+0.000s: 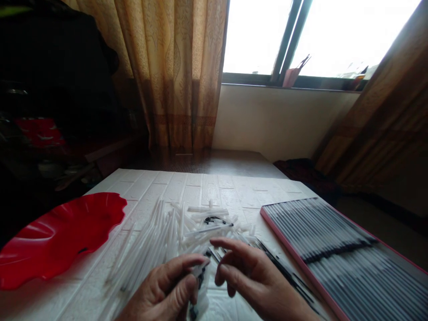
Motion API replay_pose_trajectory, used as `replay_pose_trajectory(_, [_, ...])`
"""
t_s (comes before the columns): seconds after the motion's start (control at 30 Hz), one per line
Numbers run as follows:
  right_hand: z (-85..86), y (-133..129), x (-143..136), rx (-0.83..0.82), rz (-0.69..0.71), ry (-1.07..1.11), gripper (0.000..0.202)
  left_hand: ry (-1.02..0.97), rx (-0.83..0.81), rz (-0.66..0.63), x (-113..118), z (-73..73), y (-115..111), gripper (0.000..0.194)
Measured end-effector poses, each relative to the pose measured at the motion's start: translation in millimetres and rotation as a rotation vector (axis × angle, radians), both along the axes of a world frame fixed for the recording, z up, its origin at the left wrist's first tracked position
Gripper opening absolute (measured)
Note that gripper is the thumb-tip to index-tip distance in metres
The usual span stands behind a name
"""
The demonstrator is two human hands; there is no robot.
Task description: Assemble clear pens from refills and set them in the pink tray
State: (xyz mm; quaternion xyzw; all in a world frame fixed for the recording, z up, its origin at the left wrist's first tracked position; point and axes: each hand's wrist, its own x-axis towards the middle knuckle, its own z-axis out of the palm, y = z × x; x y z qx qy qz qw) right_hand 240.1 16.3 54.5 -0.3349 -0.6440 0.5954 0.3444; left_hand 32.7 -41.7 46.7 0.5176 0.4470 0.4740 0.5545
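My left hand (167,287) is closed, thumb and fingers round a small clear plastic piece with black parts (200,272); its exact kind is blurred. Just to its right, my right hand (249,272) has its index finger stretched out and its thumb apart, and I see nothing held in it. Beyond both hands lies a heap of translucent plastic tubes (197,227), with a small black piece (216,220) on top. Long translucent tubes (150,240) lie bundled at the left of the heap. Beside my right hand are thin black rods (284,267).
A pink-edged tray (284,243) at the right holds rows of dark rods in clear sleeves. A red wavy-rimmed dish (67,232) stands at the left. White brick-patterned sheeting (207,187) covers the table. Behind are a curtain (174,67) and a window sill (247,84) with a pink cup (290,77).
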Motion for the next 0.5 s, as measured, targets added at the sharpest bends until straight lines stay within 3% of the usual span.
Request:
replay_pose_trajectory(0.13, [-12.1, 10, 4, 0.381, -0.232, -0.29, 0.025, -0.179, -0.144, 0.009, -3, -2.0, 1, 0.043])
replay_pose_trajectory(0.23, [-23.8, 16, 4, 0.586, -0.252, -0.508, 0.028, -0.228, -0.143, 0.033, -2, -2.4, 2, 0.043])
replay_pose_trajectory(0.5, [-34.1, 14, -8, 0.688, -0.193, -0.792, 0.025, -0.238, -0.147, 0.075, -1, -2.6, 5, 0.042])
